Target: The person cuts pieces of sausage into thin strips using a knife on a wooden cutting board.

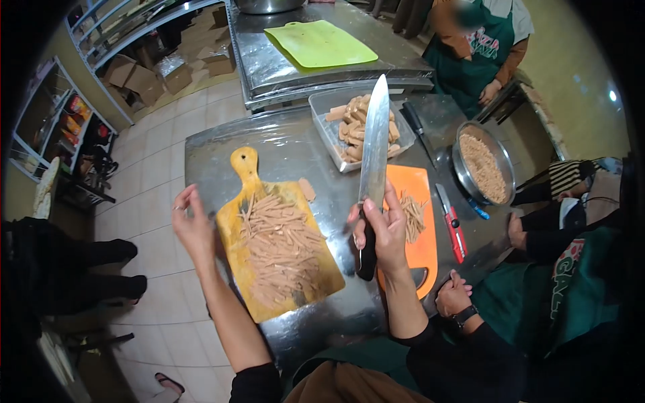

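Observation:
My right hand (388,235) grips a large kitchen knife (375,144) by its black handle, the broad blade pointing up and away from me. Raised beside the left edge of a yellow wooden cutting board (328,272) is my left hand (193,225), its fingers loosely bent and nothing visible in them. Thin light-brown strips (279,242) cover much of that board. Partly behind my right hand lies an orange cutting board (406,178) with a smaller pile of similar strips (412,218). A flat brown piece (307,189) sits at the yellow board's right edge.
A clear plastic container (321,134) holds thick brown pieces. To its right are a black-handled tool (413,119), a red utility knife (455,232) and a metal bowl (463,176) of brown crumbs. Another person's hand (455,295) rests near the orange board. A green cutting board (322,43) lies beyond.

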Demonstrator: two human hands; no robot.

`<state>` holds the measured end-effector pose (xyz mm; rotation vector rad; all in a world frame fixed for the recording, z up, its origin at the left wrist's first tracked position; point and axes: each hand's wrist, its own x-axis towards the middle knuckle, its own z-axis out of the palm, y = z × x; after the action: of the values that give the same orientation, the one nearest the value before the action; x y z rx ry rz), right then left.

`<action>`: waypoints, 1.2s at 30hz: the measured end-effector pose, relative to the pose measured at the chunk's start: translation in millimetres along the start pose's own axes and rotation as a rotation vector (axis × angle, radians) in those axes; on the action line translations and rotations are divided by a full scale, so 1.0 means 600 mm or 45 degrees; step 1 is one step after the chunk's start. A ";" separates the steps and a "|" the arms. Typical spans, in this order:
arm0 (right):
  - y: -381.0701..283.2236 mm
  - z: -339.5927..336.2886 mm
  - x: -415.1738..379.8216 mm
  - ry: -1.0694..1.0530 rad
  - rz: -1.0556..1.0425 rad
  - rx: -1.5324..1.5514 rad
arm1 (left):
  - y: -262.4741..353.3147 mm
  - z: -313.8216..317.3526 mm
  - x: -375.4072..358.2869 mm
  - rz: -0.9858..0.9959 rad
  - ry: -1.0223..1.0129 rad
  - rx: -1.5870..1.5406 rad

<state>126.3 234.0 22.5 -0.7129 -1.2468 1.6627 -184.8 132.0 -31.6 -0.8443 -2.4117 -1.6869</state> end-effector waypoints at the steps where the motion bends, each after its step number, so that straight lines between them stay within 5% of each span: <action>1: 0.002 -0.001 0.001 0.020 -0.026 0.048 | 0.023 0.005 -0.002 0.009 -0.069 -0.018; 5: -0.003 -0.005 0.002 -0.010 -0.092 0.081 | 0.128 0.057 -0.013 0.375 -0.577 0.223; 7: -0.007 -0.004 0.001 -0.045 -0.110 0.088 | 0.175 0.107 -0.012 0.355 -0.948 0.519; 12: -0.019 -0.004 -0.005 -0.077 -0.127 0.129 | 0.191 0.214 -0.038 0.526 -1.239 1.292; 23: -0.031 -0.001 -0.012 -0.162 -0.146 0.123 | 0.119 0.240 -0.032 0.216 -1.273 0.516; 29: -0.022 0.006 -0.018 -0.171 -0.150 0.147 | 0.123 0.253 -0.031 0.379 -1.233 0.732; 36: 0.002 -0.001 -0.008 -0.221 -0.139 0.053 | 0.121 0.268 -0.026 0.296 -1.285 0.665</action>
<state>128.4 229.7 20.8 -0.4745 -1.3439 1.6832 -98.3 286.3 -38.6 -2.0827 -2.8626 -0.4775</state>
